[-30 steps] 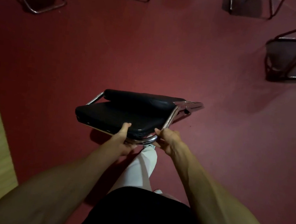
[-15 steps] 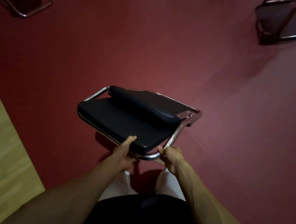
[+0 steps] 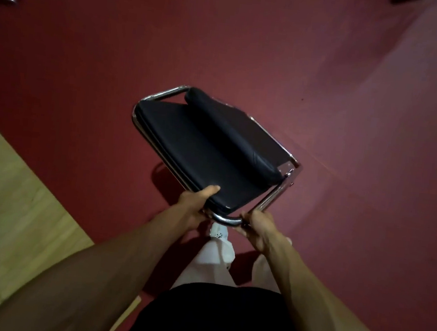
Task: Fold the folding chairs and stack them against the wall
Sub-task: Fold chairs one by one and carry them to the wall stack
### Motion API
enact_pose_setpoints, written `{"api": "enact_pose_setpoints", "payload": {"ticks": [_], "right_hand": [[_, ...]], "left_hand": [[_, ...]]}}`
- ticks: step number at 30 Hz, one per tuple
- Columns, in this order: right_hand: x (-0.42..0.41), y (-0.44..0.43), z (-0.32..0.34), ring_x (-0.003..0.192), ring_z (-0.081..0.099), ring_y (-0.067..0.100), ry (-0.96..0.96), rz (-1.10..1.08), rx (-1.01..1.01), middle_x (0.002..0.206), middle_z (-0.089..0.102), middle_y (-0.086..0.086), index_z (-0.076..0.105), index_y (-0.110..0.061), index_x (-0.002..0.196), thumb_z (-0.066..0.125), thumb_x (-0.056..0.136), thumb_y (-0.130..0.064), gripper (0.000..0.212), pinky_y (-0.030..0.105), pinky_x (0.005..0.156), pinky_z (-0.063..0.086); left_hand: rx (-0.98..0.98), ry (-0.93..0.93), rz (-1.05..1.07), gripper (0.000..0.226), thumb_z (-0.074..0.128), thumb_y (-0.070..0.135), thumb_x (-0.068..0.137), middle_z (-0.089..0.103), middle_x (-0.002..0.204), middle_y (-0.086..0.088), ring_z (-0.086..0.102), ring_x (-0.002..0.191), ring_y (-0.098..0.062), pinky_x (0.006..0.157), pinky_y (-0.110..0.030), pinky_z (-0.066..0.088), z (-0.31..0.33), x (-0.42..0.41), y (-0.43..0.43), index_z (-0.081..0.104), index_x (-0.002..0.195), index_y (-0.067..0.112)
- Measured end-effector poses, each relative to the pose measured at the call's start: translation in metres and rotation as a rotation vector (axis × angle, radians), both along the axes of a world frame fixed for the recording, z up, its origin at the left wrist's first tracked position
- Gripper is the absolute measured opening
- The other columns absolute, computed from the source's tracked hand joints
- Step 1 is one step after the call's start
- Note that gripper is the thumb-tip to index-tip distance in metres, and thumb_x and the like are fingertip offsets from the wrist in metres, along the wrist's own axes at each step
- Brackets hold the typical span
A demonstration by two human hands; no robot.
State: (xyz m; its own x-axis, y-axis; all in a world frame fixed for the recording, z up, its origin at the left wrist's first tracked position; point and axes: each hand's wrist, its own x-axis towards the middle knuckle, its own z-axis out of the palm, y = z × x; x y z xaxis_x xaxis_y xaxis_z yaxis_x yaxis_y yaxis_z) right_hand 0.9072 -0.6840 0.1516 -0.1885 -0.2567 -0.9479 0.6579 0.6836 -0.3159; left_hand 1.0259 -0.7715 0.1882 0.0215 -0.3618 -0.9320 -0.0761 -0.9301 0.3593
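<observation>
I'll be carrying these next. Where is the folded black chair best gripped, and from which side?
Grip the folded chair by its bare chrome tube at the near end, coming from the carrier's side, where the left hand and right hand hold: the round tube curves out past the padded seat.

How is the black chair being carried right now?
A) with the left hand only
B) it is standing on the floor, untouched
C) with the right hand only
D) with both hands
D: the left hand grips the chair at its seat edge, and the right hand grips its chrome frame, with the chair off the floor.
</observation>
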Motion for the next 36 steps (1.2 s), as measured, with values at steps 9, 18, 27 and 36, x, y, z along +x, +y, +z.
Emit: {"api": "enact_pose_setpoints", "payload": {"ticks": [9, 18, 27, 36], "right_hand": [[0.02, 0.097, 0.017, 0.07, 0.062, 0.022, -0.075, -0.021, -0.076, 0.084, 0.06, 0.013, 0.054, 0.0, 0.096, 0.039, 0.094, 0.008, 0.017, 0.032, 0.053, 0.058], [0.037, 0.254, 0.011, 0.069, 0.062, 0.021, -0.096, 0.007, -0.059, 0.085, 0.062, 0.013, 0.057, 0.005, 0.101, 0.041, 0.093, 0.009, 0.018, 0.03, 0.044, 0.055], [0.118, 0.332, 0.002, 0.074, 0.062, 0.021, -0.174, 0.064, -0.047, 0.088, 0.063, 0.012, 0.057, 0.001, 0.105, 0.045, 0.092, 0.009, 0.02, 0.031, 0.047, 0.057], [0.273, 0.353, -0.001, 0.076, 0.061, 0.021, -0.107, -0.006, 0.01, 0.086, 0.061, 0.012, 0.057, -0.003, 0.096, 0.046, 0.092, 0.01, 0.017, 0.03, 0.046, 0.057]], "left_hand": [[-0.112, 0.072, -0.117, 0.042, 0.082, 0.022, 0.077, 0.075, 0.098, -0.018, 0.074, 0.088, -0.028, 0.078, -0.038, 0.06, 0.02, 0.027, 0.098, 0.066, 0.109, 0.0], [-0.053, -0.008, -0.04, 0.023, 0.079, 0.011, 0.079, 0.074, 0.073, -0.012, 0.072, 0.064, -0.024, 0.053, -0.032, 0.059, 0.027, 0.047, 0.261, 0.064, 0.095, 0.001], [-0.096, -0.003, 0.003, 0.042, 0.079, 0.012, 0.078, 0.074, 0.101, -0.011, 0.072, 0.092, -0.027, 0.078, -0.038, 0.059, 0.017, 0.135, 0.336, 0.064, 0.116, 0.006], [-0.111, 0.037, -0.024, 0.045, 0.081, 0.01, 0.075, 0.074, 0.098, -0.008, 0.072, 0.084, -0.02, 0.071, -0.034, 0.059, -0.004, 0.281, 0.345, 0.061, 0.116, 0.007]]}}
